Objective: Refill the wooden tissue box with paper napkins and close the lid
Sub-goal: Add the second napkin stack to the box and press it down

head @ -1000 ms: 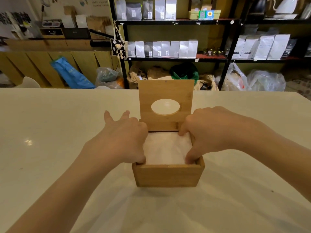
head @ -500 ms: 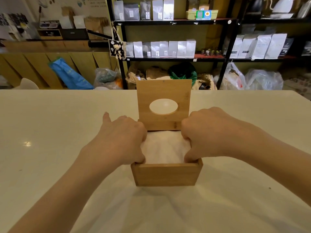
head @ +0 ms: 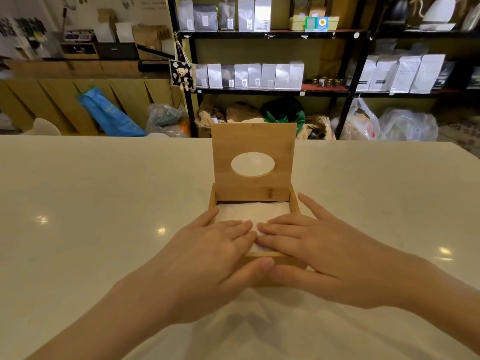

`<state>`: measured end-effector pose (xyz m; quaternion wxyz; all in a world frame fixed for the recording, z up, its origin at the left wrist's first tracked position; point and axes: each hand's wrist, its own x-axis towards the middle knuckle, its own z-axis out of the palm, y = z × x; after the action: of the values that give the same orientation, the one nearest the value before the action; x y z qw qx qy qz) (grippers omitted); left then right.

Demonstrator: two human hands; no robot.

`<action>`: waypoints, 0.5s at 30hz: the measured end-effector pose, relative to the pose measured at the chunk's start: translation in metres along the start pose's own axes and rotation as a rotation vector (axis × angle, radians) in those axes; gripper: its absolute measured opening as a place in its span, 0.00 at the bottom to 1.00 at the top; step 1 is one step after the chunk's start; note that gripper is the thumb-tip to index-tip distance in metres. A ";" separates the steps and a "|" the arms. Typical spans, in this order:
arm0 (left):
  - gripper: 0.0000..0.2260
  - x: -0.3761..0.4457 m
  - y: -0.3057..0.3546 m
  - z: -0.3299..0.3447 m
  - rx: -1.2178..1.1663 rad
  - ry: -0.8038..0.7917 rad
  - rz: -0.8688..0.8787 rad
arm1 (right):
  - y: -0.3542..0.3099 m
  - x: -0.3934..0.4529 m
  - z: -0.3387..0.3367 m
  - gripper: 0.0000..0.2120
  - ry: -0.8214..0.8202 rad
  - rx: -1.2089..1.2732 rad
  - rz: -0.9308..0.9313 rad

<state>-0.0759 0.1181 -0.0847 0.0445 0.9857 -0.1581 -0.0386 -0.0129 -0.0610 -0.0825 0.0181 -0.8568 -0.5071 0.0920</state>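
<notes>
While both hands lie flat and open, gripping nothing, the left hand (head: 207,258) and right hand (head: 324,255) press side by side on the white paper napkins (head: 253,213) inside the wooden tissue box (head: 294,201). Fingertips of the two nearly meet over the near half of the stack; both thumbs run along the box's front wall. Behind them the lid (head: 254,162), with its oval opening, stands upright at the back edge. The box sits mid-way across the pale worktop (head: 104,203). Pouches (head: 249,75) line black shelves (head: 270,91) beyond; their labels are too small to read.
</notes>
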 end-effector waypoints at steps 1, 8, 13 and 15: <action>0.32 -0.001 -0.001 0.000 0.001 0.010 0.005 | 0.000 0.000 -0.002 0.32 -0.002 -0.004 -0.005; 0.32 -0.010 -0.006 -0.008 -0.106 0.005 0.027 | 0.000 -0.006 -0.003 0.32 0.075 -0.014 -0.039; 0.29 -0.009 -0.011 -0.013 -0.136 -0.017 0.043 | 0.004 -0.005 -0.005 0.30 0.101 0.007 -0.084; 0.26 -0.009 -0.018 -0.019 -0.173 0.157 0.047 | 0.012 -0.006 -0.010 0.25 0.307 0.041 -0.100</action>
<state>-0.0771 0.1392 -0.0668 0.1426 0.9741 -0.1734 0.0265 -0.0036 -0.0710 -0.0736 0.1171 -0.8340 -0.5383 -0.0307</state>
